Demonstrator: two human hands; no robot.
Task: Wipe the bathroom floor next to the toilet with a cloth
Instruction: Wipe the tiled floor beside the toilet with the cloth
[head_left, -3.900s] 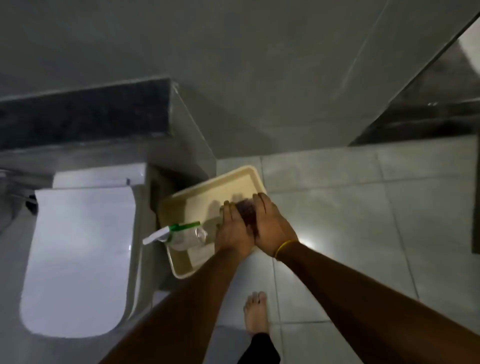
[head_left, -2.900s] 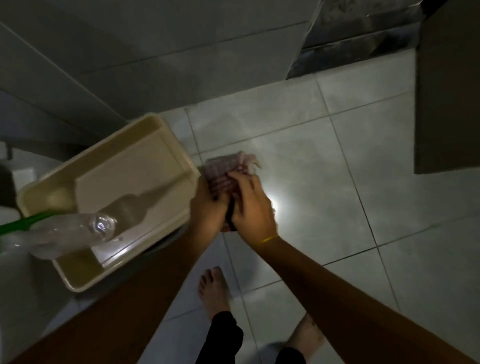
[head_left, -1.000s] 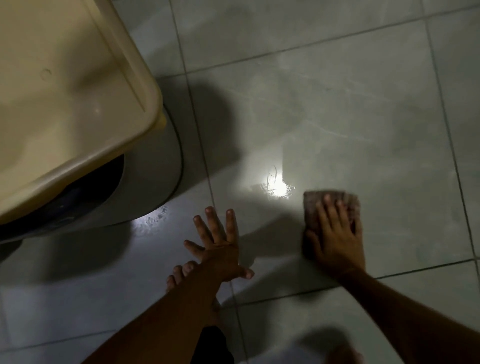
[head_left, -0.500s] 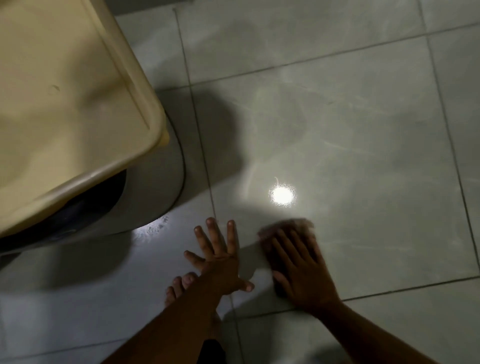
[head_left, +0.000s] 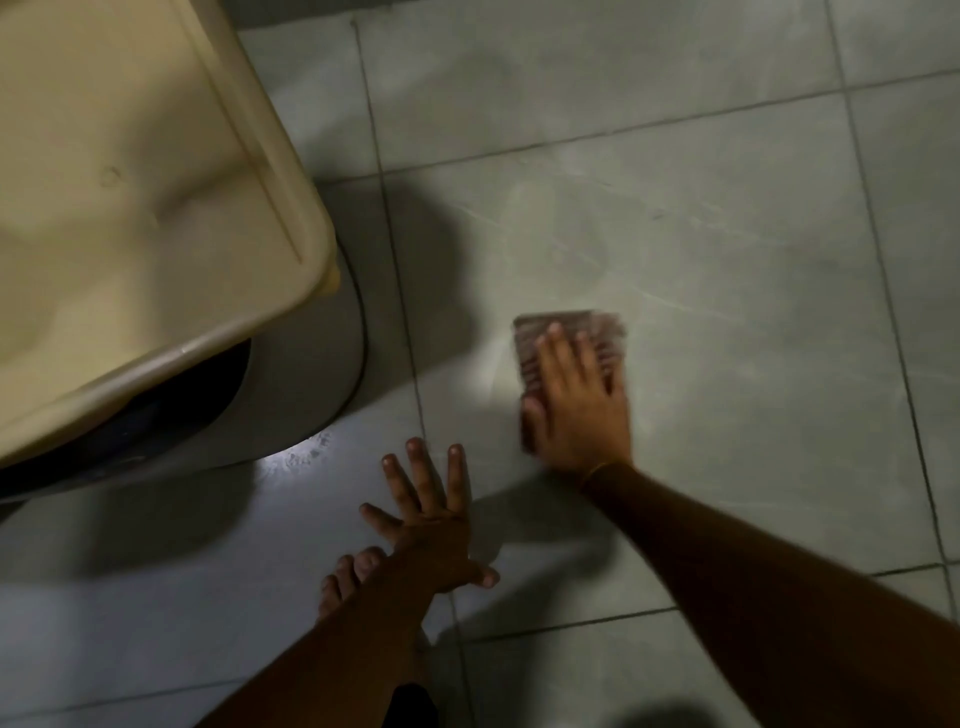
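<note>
We look straight down at a grey tiled floor (head_left: 701, 218) crossed by dark grout lines. Right of centre, our right hand (head_left: 576, 400) lies flat on a small folded cloth (head_left: 569, 332), pressing it against the tile. The fingers are spread and laid over the fabric rather than curled around it, so the grip is apart, palm down, with nothing clamped inside it. The cloth looks pinkish brown with a faint checked pattern; its far edge shows beyond the fingertips and is blurred. A thin yellow band (head_left: 597, 470) circles that wrist.

Lower and nearer the middle of the frame, our left hand (head_left: 426, 525) rests on the floor with its fingers fanned wide, also apart and holding nothing. It lies close to a grout line and well clear of the cloth. Just below and left of it, the toes of a bare foot (head_left: 345, 577) peek out from under the forearm.

The upper left of the frame is filled by a beige plastic tub (head_left: 156, 208) seen from above. It sits on a rounded pale base (head_left: 306, 395), with a dark gap showing beneath the tub's rim. We cannot tell what that base belongs to. A bright patch of reflected light glints on the floor just below this base. Shadows of both arms fall across the tiles.
</note>
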